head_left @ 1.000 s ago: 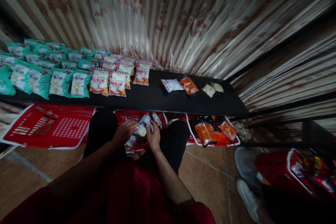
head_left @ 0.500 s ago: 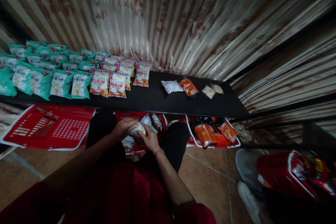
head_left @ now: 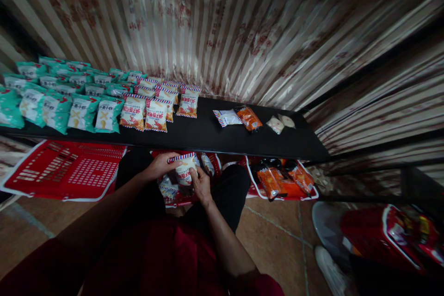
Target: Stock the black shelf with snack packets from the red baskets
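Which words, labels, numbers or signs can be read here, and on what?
"小鱼小虾": teal-and-white plastic snack bags.
Red lettering, too blurred to read reliably: white-and-orange plastic bags with striped edges; held white plastic bag with striped edge.
Print too small or blurred: orange plastic packets; pale striped curtain.

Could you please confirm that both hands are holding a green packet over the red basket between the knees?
The colour is wrong: the head view shows the left hand and right hand holding a mainly white packet with a red-and-blue striped edge, over the red basket as you said.
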{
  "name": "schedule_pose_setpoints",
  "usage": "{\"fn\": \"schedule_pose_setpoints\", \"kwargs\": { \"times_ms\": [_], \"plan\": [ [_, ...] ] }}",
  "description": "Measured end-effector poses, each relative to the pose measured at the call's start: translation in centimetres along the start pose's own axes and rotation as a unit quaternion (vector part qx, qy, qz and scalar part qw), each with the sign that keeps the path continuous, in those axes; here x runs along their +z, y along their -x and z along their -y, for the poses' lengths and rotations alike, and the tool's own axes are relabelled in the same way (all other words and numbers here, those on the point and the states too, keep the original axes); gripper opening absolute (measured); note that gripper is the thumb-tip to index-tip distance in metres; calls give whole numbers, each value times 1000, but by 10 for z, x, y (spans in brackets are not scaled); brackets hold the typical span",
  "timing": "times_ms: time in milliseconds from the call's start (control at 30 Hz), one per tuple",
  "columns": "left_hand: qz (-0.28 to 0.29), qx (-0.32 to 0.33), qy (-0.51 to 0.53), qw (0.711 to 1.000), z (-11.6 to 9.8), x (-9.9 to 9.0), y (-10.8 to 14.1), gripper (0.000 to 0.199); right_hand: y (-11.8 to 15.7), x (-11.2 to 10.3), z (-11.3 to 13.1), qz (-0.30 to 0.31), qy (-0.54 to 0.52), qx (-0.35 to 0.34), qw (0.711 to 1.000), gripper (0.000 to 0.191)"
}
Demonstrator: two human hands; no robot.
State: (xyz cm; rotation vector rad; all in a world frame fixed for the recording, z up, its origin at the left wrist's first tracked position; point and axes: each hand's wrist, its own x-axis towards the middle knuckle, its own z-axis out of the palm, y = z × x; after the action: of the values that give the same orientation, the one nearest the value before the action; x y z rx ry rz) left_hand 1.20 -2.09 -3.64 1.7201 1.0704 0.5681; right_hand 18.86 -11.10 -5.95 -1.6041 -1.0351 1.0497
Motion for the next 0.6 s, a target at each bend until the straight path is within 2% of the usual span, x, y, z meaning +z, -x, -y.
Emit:
{"fn": "schedule_pose_setpoints", "kwargs": {
  "times_ms": [167, 333, 467, 600],
  "plan": [
    [-34, -52, 163, 985, -5, 4, 0, 59, -3, 1, 5, 8, -17, -6, 1000, 37],
    [-70, -102, 256, 959, -16, 7, 3, 70, -5, 5, 10, 11, -63, 14, 998, 40],
    [-73, -91, 320, 940, -18, 14, 4, 64, -8, 7, 14, 0, -99, 14, 995, 37],
    [-55, -82, 331, 938, -16, 24, 4, 57, -12, 9, 17, -24, -114, 28, 993, 38]
  ]
}}
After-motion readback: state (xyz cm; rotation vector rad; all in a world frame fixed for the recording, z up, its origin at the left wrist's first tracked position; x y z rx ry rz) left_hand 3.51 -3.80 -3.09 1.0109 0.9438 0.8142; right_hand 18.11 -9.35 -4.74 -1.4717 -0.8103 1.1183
